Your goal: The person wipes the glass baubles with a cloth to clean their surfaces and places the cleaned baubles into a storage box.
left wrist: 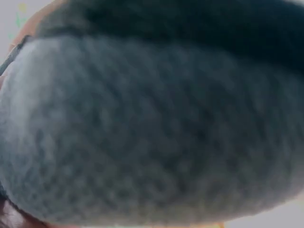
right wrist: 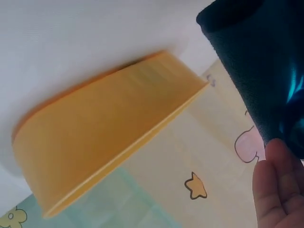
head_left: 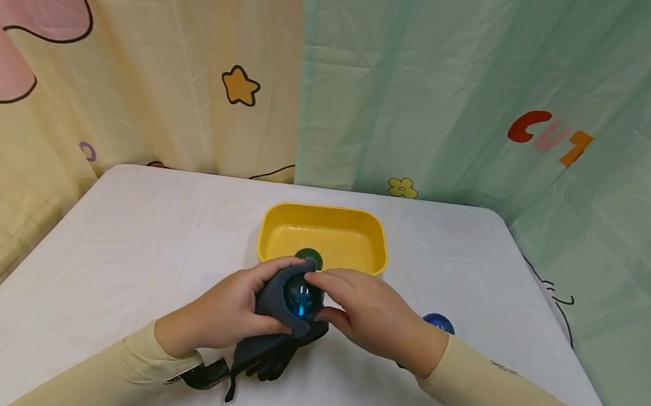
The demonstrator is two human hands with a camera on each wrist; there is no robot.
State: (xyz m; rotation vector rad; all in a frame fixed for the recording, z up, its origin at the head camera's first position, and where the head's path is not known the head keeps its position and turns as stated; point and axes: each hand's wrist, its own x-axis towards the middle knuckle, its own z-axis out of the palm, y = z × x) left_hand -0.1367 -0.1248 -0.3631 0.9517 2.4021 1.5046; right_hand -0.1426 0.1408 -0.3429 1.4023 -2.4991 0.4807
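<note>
My left hand (head_left: 225, 310) grips a dark grey cloth (head_left: 272, 299) wrapped partly round a clear blue ball (head_left: 299, 301). Dark folds of material (head_left: 274, 355) hang below it. From the other side, my right hand (head_left: 369, 310) holds the ball between thumb and fingers, its fingertips touching the cloth edge. In the left wrist view, fuzzy grey cloth (left wrist: 152, 128) covers nearly everything and hides the ball. The right wrist view shows fingers (right wrist: 269, 190) against the dark cloth (right wrist: 237, 52), with a blue shine from the ball (right wrist: 297, 90).
Just beyond my hands stands a yellow tray (head_left: 327, 211) with a green ball (head_left: 309, 256) at its near side. Another blue ball (head_left: 439, 321) lies right of my right wrist, partly hidden by the forearm. Printed curtains surround the white table (head_left: 126, 259).
</note>
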